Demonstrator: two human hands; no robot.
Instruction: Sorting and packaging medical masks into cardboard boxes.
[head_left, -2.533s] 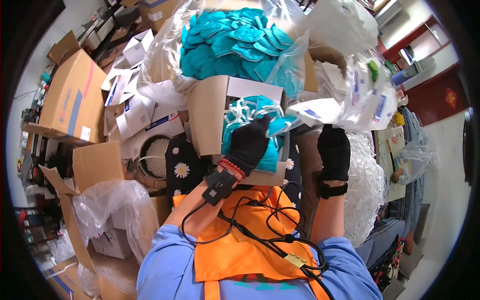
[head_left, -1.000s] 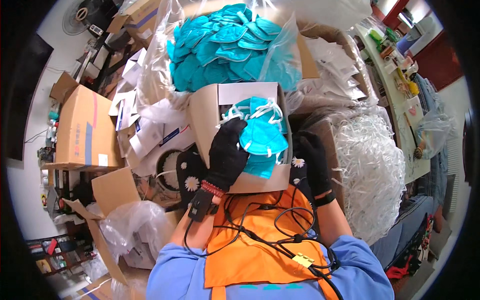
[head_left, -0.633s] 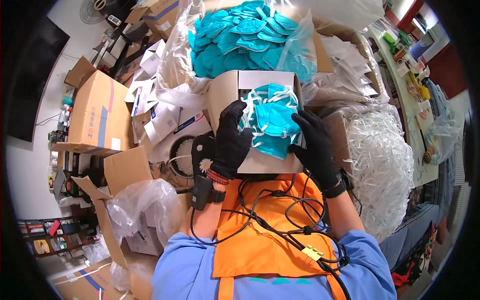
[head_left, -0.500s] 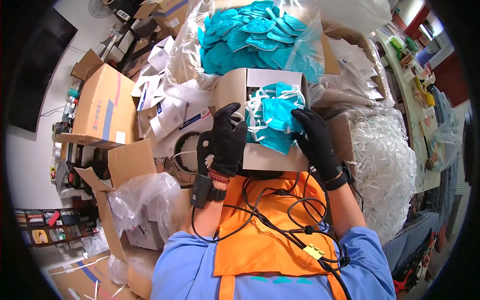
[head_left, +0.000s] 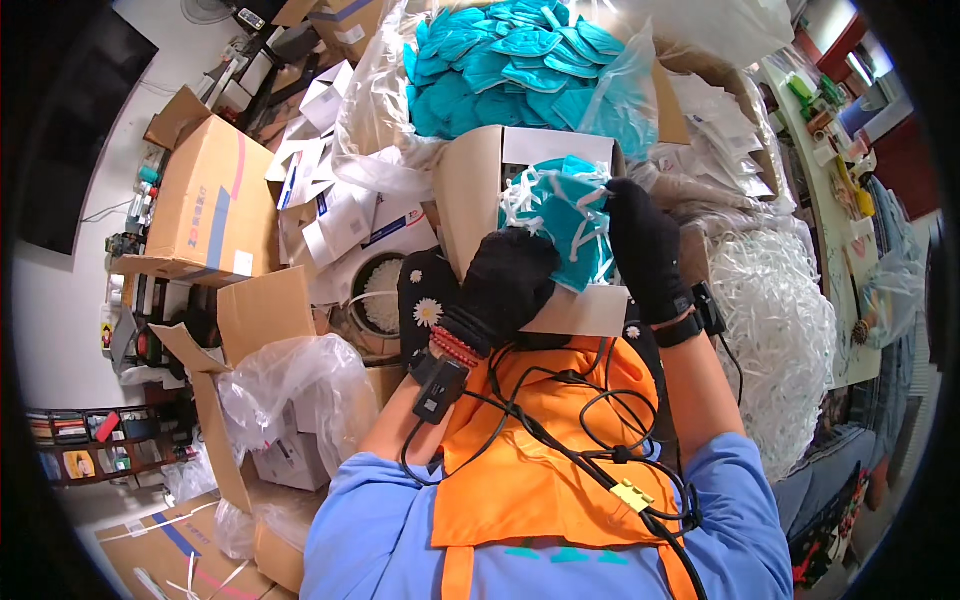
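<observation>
On my lap stands an open white carton (head_left: pixel 580 312) with its lid flap swung out to the left. Inside lie several teal face masks with white straps. My right hand (head_left: pixel 648 250), in a black glove, pinches the upper right corner of one teal face mask (head_left: pixel 575 225), which is tilted up above the others. My left hand (head_left: pixel 510 275), also gloved in black, is closed at that mask's lower left side, over the carton's near left edge. Its fingertips are turned under, so what they hold is hidden.
Beyond the carton, a plastic-lined box holds a heap of teal masks (head_left: pixel 510 65). White strap material fills a bag (head_left: pixel 765 330) at right. Flattened white cartons (head_left: pixel 335 225) and brown boxes (head_left: pixel 205 205) crowd the left. Black cables (head_left: pixel 560 450) lie across my orange apron.
My left hand has moved right, from beside the carton to the masks. My right hand has risen slightly and now grips a mask corner, lifting and tilting that mask.
</observation>
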